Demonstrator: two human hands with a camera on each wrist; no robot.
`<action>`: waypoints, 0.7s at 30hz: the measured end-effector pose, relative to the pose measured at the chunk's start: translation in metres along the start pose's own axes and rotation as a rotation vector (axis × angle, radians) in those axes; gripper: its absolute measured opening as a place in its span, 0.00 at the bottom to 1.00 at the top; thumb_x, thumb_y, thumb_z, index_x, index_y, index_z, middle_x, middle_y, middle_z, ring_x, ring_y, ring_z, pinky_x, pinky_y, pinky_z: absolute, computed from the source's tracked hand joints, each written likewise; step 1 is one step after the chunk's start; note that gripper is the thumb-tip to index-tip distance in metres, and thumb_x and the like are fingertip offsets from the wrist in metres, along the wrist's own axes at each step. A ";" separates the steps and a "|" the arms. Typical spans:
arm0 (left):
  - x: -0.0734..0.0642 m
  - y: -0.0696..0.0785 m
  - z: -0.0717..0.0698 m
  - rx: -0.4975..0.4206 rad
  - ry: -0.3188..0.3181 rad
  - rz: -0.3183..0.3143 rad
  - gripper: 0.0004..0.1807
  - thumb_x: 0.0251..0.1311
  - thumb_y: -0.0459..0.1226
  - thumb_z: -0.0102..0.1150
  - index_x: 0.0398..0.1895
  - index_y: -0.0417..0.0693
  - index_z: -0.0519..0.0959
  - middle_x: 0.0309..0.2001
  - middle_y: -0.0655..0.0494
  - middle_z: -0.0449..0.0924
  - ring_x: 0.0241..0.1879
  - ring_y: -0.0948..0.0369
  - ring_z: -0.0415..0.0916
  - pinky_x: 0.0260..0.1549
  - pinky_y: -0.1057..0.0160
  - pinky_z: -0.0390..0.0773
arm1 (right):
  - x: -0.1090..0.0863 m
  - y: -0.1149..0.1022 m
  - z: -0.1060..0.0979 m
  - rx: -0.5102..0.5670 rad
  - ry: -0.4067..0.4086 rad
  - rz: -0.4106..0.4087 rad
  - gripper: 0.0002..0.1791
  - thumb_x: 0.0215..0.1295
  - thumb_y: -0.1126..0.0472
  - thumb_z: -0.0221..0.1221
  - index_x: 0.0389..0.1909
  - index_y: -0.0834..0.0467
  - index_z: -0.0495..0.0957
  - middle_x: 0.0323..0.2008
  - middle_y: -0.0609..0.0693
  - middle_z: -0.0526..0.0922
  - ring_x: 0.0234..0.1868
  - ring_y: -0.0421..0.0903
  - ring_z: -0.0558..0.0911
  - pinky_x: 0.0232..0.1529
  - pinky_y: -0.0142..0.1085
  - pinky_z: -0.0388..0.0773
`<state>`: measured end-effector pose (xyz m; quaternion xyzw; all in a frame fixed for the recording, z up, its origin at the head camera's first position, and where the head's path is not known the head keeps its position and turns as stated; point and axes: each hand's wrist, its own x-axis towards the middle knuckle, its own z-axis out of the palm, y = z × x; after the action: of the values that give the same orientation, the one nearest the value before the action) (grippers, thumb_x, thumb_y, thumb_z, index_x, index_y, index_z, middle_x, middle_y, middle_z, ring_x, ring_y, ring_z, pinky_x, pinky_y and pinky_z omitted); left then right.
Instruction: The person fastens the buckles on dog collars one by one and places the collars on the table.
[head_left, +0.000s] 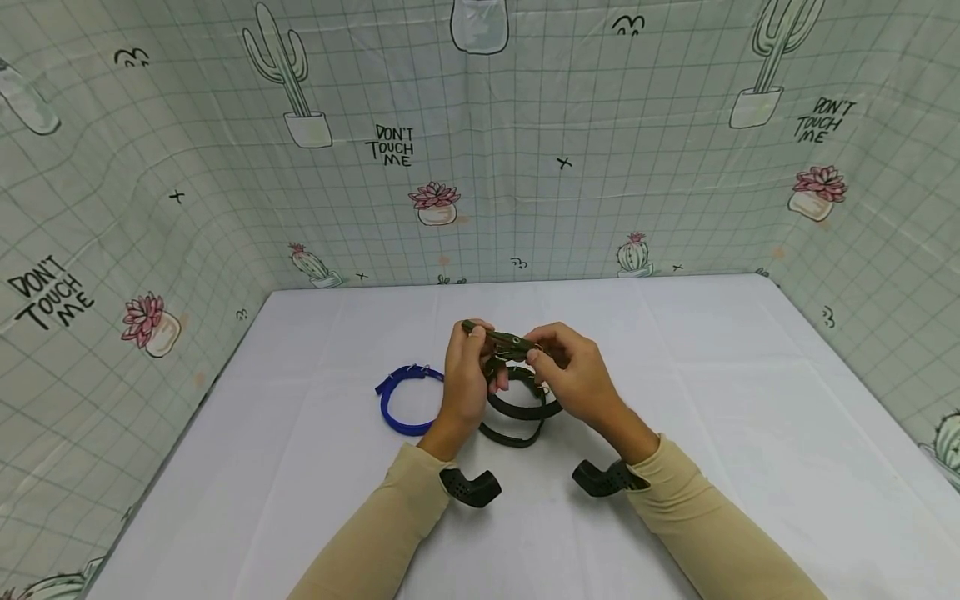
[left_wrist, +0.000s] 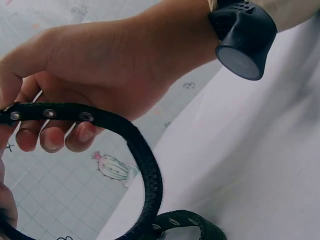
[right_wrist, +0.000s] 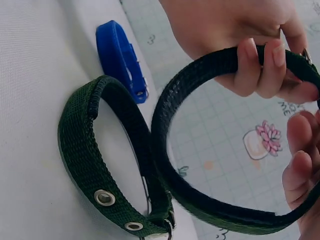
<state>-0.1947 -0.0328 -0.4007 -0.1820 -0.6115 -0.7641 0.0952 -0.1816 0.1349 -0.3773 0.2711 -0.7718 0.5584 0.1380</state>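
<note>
My left hand point(head_left: 467, 379) and right hand point(head_left: 577, 375) hold a dark green collar point(right_wrist: 162, 120) between them, raised over the table. It forms a round loop with metal eyelets along its strap, as the left wrist view shows. The left fingers curl round the strap near the eyelets, and the right thumb and fingers pinch it close to the buckle end. Below the hands, a second green collar point(right_wrist: 75, 135) with eyelets and metal fittings rests on the table, partly covered by the held loop in the head view. Left of it lies a blue collar point(head_left: 408, 429).
A white-covered table point(head_left: 712, 400) spreads around the hands. Behind it and at both sides hangs a pale grid-patterned cloth point(head_left: 525, 208) printed with cacti and lettering. Each wrist carries a black camera mount point(head_left: 471, 487).
</note>
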 end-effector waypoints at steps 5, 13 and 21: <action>-0.001 0.000 0.002 -0.001 -0.046 -0.012 0.14 0.78 0.43 0.33 0.49 0.42 0.64 0.21 0.46 0.73 0.14 0.60 0.66 0.14 0.66 0.66 | 0.002 -0.016 -0.002 -0.038 0.028 -0.042 0.12 0.65 0.76 0.54 0.47 0.71 0.79 0.40 0.61 0.82 0.32 0.56 0.81 0.27 0.33 0.76; -0.001 0.002 0.005 0.047 -0.179 -0.011 0.17 0.80 0.42 0.37 0.54 0.33 0.63 0.26 0.31 0.74 0.16 0.57 0.69 0.16 0.63 0.68 | 0.005 -0.018 -0.003 -0.017 0.002 -0.007 0.07 0.69 0.73 0.59 0.45 0.69 0.82 0.41 0.58 0.81 0.34 0.44 0.78 0.30 0.33 0.77; 0.000 -0.002 0.002 0.189 -0.225 -0.053 0.18 0.71 0.35 0.58 0.59 0.37 0.69 0.42 0.45 0.84 0.29 0.58 0.76 0.30 0.61 0.76 | 0.006 0.021 -0.005 0.152 0.162 0.115 0.13 0.74 0.69 0.55 0.54 0.72 0.76 0.41 0.65 0.84 0.37 0.40 0.84 0.41 0.36 0.82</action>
<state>-0.1947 -0.0309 -0.4022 -0.2407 -0.6919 -0.6803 0.0225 -0.1992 0.1423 -0.3889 0.1902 -0.7279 0.6424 0.1464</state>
